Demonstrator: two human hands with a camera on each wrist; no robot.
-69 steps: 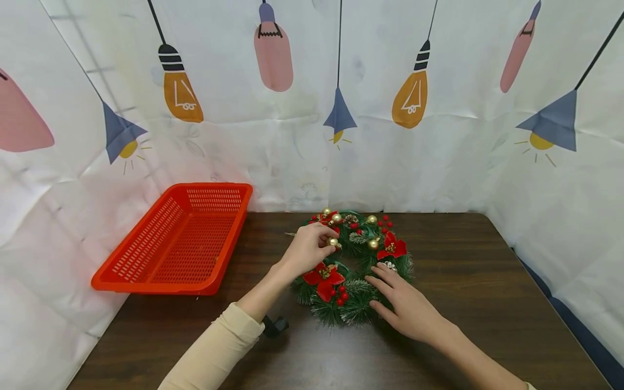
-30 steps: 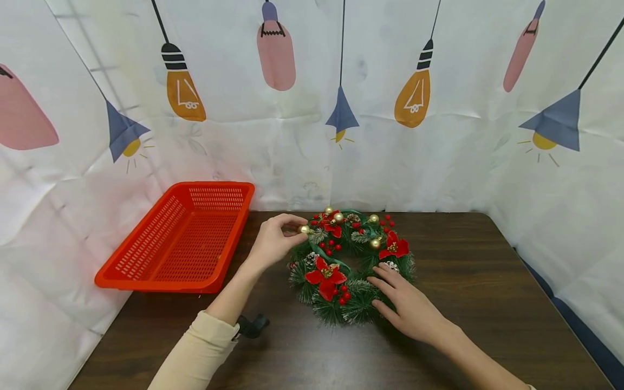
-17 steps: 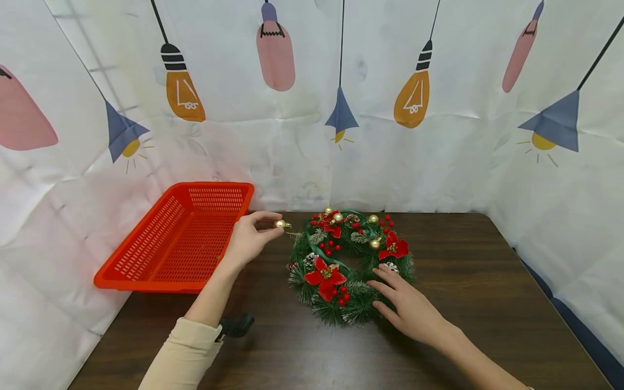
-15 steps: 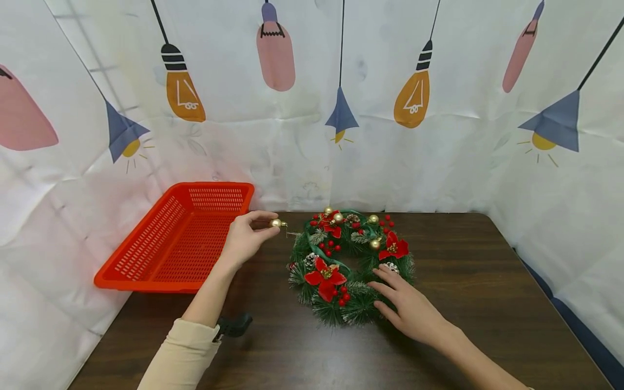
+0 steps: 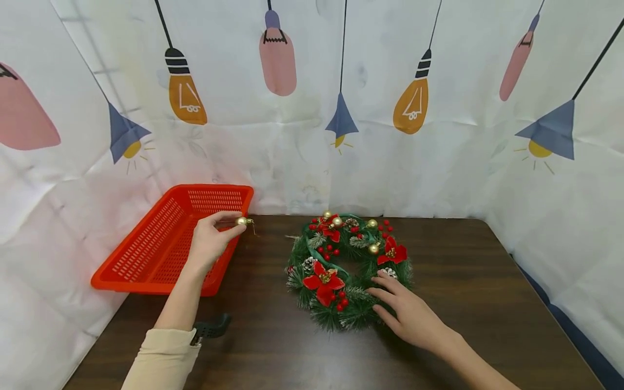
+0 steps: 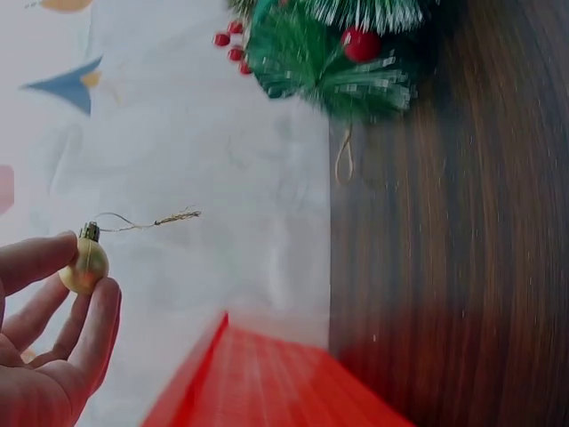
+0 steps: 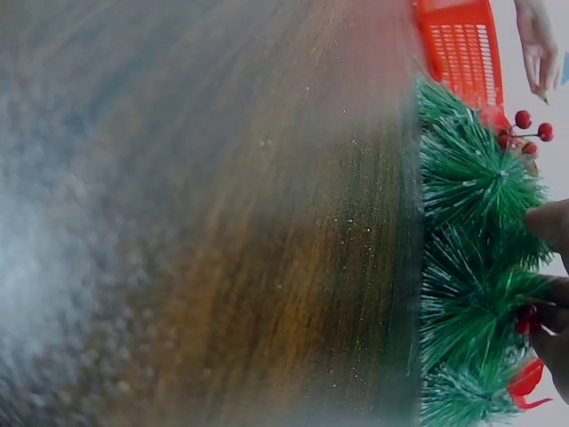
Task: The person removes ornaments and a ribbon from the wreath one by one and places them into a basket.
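At the far left a red basket [image 5: 180, 244] sat on the dark counter [image 5: 487, 303], against the lamp-printed backdrop [image 5: 439, 162]. The left hand [image 5: 208, 244] hovered over the basket's near right corner, pinching a small gold bauble [image 5: 241, 221] between thumb and fingertips, its thin wire loop trailing free. To the right lay the wreath [image 5: 348, 271] with its red flowers, berries and more gold baubles; the right hand [image 5: 409, 317] rested flat on its lower right rim, fingers straight, holding it down. The step in hand looked to be carrying a plucked bauble to the basket; the next move would call for loosening the pinch above the basket floor.
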